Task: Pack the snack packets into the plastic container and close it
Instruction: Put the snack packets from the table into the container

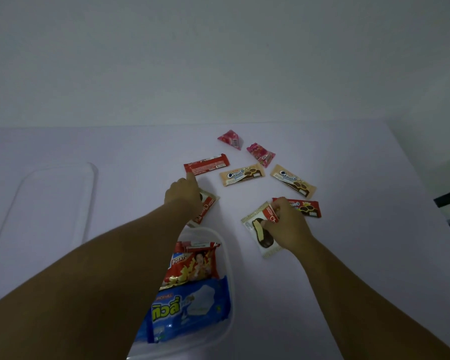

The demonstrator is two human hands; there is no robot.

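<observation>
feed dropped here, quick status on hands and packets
Left hand on a choco-pie packet; right hand pinching another. Container open, part filled. Lid left, clear.

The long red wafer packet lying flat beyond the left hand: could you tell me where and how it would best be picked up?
Probably pinch the long red wafer packet across its narrow width near the middle, from above. It lies flat on the table, clear of neighbouring packets, and the left hand already points at its near-left corner.
</observation>
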